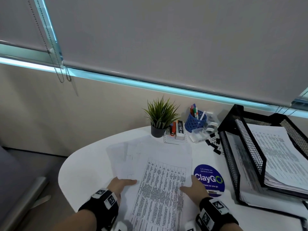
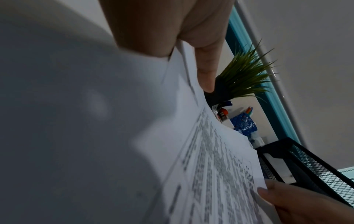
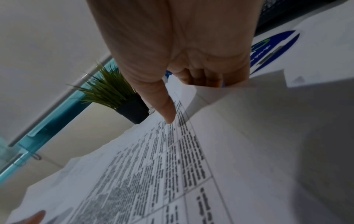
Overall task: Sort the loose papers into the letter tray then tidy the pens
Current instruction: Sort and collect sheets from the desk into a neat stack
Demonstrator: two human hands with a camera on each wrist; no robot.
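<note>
Loose papers [image 1: 150, 157] lie spread over the middle of the white round table [image 1: 86, 164], with a printed table sheet [image 1: 160, 189] on top. My left hand [image 1: 126, 182] holds the stack's left edge, its thumb [image 2: 206, 78] on top and the fingers hidden beneath. At the printed sheet's right edge my right hand [image 1: 190, 184] pinches the paper between the thumb [image 3: 168, 112] above and curled fingers [image 3: 199, 77] under it. The black mesh letter tray [image 1: 233, 147] stands at the right with papers in it. A blue pen cup [image 1: 197, 121] holds several pens at the back.
A potted plant [image 1: 160, 119] stands behind the papers, beside a staple box [image 1: 180, 130] and a stapler. Black binder clips [image 1: 215, 144] lie by the tray. A blue ClayGo sticker [image 1: 209, 179] with a small grey pen-like thing [image 3: 272, 56] on it lies right of my right hand.
</note>
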